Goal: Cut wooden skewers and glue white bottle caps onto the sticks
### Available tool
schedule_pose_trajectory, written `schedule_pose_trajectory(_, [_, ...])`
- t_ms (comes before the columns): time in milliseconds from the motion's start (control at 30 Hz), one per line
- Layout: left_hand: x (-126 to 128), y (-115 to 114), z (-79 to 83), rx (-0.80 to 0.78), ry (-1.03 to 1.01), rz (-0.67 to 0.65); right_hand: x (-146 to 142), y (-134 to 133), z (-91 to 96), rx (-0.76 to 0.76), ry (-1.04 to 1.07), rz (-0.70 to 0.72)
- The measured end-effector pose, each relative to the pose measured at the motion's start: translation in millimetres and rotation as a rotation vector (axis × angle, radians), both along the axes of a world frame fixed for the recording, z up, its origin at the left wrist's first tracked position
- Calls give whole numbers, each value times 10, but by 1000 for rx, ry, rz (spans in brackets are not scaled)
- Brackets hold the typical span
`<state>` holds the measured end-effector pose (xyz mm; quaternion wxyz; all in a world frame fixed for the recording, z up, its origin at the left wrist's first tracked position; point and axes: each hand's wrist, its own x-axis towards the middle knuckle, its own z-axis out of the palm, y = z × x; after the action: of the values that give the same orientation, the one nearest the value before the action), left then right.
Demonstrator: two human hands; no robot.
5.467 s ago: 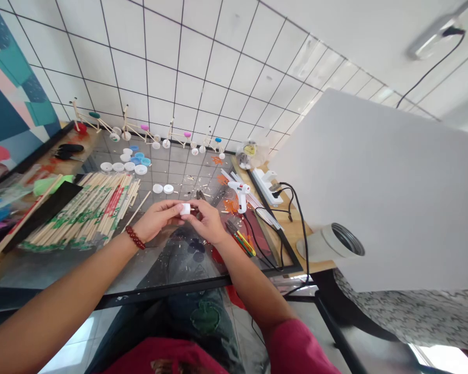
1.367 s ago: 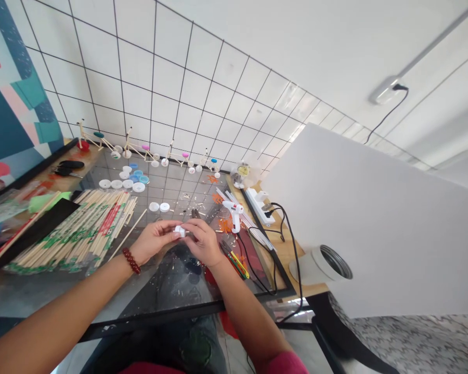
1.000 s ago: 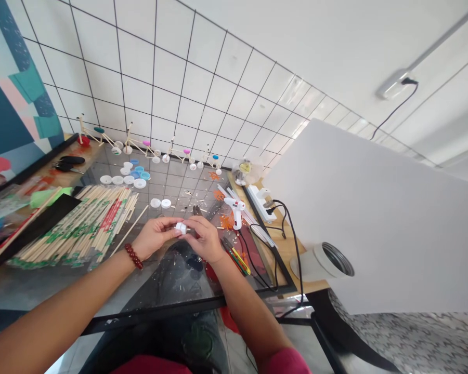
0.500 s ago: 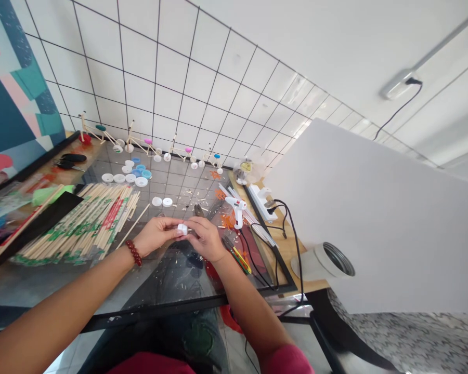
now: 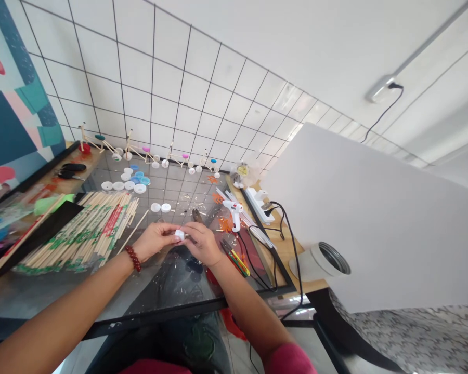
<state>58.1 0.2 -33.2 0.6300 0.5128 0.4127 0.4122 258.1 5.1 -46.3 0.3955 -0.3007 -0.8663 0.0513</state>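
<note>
A small white piece, which looks like a bottle cap (image 5: 180,235), is held above the glass tabletop between my two hands. My left hand (image 5: 155,242) pinches it from the left with thumb and fingertips. From the other side my right hand (image 5: 203,244) closes its fingertips on it, partly covering it; a pale bit like a short stick shows at that side. Two white bottle caps (image 5: 160,207) lie just beyond my left hand. A single loose wooden stick (image 5: 134,231) rests by my left wrist. Behind my right hand are the dark handles of a tool (image 5: 197,215).
A white hot glue gun (image 5: 234,212) stands at right near a power strip (image 5: 259,205). Cutters and a yellow knife (image 5: 239,262) lie by my right forearm. Bundled chopsticks (image 5: 81,231) fill the left. Small stick bicycles (image 5: 171,156) line the wall, with more caps (image 5: 139,188) before them.
The view has shifted slightly. Both hands keep hold of the white cap, which seems turned a little between the fingers. Things on the table lie as before.
</note>
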Motion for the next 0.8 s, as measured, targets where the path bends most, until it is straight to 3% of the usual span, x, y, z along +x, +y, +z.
schedule_pose_trajectory(133, [-8, 40, -22, 113, 68, 13, -28, 7, 38, -47, -22, -47])
schedule_pose_trajectory(233, [-22, 68, -8, 287, 157, 23, -27, 5, 93, -7, -50, -52])
schedule_pose_trajectory(333, [-58, 76, 20, 470, 343, 88, 20, 10, 169, 35, -67, -55])
schedule_pose_trajectory(467, [-125, 81, 44, 627, 608, 152, 101, 20, 259, 120, 74, -124])
schedule_pose_trajectory(600, [-165, 100, 55, 643, 716, 99, 99, 10, 275, 144, 63, -192])
schedule_pose_trajectory(800, [-232, 124, 102, 631, 699, 10, 43, -5, 247, 91, -58, -234])
